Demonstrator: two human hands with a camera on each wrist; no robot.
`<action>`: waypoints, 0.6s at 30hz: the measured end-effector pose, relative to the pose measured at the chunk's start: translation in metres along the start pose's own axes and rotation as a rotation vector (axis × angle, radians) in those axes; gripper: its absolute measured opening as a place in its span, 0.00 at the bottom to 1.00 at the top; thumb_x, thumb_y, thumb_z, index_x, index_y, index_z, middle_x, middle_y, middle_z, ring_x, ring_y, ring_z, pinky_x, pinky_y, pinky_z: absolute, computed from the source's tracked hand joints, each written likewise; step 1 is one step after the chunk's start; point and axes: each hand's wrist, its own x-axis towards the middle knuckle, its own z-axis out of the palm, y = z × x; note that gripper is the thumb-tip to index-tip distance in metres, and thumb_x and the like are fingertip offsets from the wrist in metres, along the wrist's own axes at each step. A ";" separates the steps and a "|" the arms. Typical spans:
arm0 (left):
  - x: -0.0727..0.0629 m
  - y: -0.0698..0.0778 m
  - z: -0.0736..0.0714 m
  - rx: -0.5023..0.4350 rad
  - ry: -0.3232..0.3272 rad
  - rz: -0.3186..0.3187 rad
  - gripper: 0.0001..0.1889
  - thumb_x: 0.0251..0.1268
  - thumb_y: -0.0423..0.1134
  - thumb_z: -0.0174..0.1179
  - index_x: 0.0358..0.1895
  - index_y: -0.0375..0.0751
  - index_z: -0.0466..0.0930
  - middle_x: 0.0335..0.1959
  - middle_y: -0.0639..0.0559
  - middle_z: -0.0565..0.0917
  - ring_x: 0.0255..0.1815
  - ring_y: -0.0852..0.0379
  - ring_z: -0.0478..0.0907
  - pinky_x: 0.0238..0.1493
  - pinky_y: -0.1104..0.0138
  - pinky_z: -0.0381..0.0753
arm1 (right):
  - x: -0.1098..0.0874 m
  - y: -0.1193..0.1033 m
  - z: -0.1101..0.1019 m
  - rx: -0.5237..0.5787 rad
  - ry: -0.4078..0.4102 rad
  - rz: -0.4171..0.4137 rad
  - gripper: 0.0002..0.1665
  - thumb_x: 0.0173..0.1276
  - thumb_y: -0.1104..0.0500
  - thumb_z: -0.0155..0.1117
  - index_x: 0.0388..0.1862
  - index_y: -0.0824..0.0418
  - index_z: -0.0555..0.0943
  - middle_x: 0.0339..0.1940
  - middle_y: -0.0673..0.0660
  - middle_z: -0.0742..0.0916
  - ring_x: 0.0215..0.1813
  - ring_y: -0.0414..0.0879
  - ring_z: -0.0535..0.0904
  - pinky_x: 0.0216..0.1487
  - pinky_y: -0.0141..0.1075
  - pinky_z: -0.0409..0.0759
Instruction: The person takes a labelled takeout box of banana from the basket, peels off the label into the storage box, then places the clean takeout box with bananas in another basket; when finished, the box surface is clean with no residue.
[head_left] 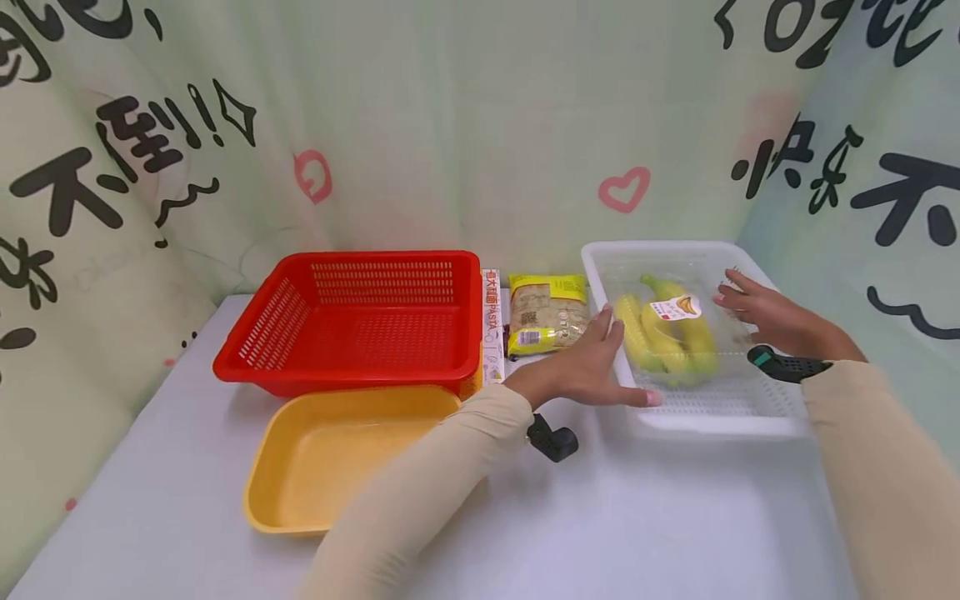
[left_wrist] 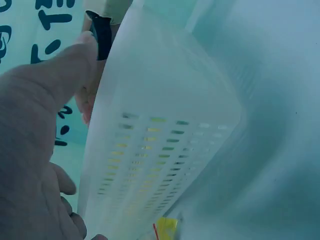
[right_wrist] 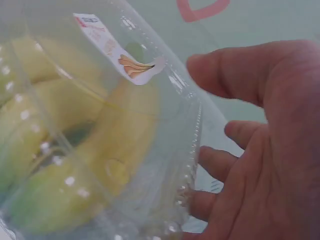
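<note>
A clear plastic box of bananas (head_left: 675, 337) with a white label (right_wrist: 117, 50) lies in a white perforated basket (head_left: 723, 427) at the right. My left hand (head_left: 588, 367) is at the basket's left side, fingers extended and thumb reaching along its near left corner. In the left wrist view, this hand (left_wrist: 35, 130) appears beside the white side wall (left_wrist: 170, 80). Over the basket's right part, my right hand (head_left: 780, 321) has its fingers spread. The right wrist view shows that hand (right_wrist: 255, 135) with its fingertips close by the box's edge, nothing gripped.
A red basket (head_left: 390, 346) stands at the back left, with a yellow tray (head_left: 330, 454) in front of it. Between the red and white baskets are a pasta box (head_left: 491, 321) and a yellow-topped bag (head_left: 551, 312). A printed curtain (head_left: 465, 125) hangs behind the table.
</note>
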 end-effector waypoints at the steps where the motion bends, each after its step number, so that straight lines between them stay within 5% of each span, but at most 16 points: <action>1: 0.002 0.001 0.002 0.011 -0.004 0.001 0.60 0.56 0.68 0.61 0.78 0.42 0.33 0.78 0.54 0.26 0.75 0.64 0.24 0.72 0.71 0.41 | 0.000 0.001 -0.001 0.023 -0.018 0.012 0.51 0.78 0.40 0.42 0.73 0.52 0.17 0.76 0.67 0.32 0.72 0.77 0.34 0.60 0.75 0.50; 8: 0.006 0.000 0.007 -0.020 0.008 0.003 0.61 0.53 0.67 0.65 0.79 0.43 0.33 0.78 0.58 0.28 0.75 0.66 0.24 0.71 0.72 0.40 | -0.003 0.006 -0.002 0.022 -0.097 0.124 0.48 0.79 0.46 0.45 0.76 0.54 0.24 0.75 0.77 0.43 0.69 0.77 0.54 0.61 0.65 0.66; 18: 0.004 0.000 0.007 -0.022 0.024 0.004 0.62 0.53 0.66 0.65 0.78 0.41 0.32 0.78 0.56 0.27 0.75 0.64 0.24 0.71 0.74 0.37 | -0.005 0.004 -0.002 -0.007 -0.063 0.085 0.43 0.81 0.49 0.42 0.78 0.57 0.29 0.74 0.77 0.51 0.67 0.72 0.64 0.56 0.55 0.77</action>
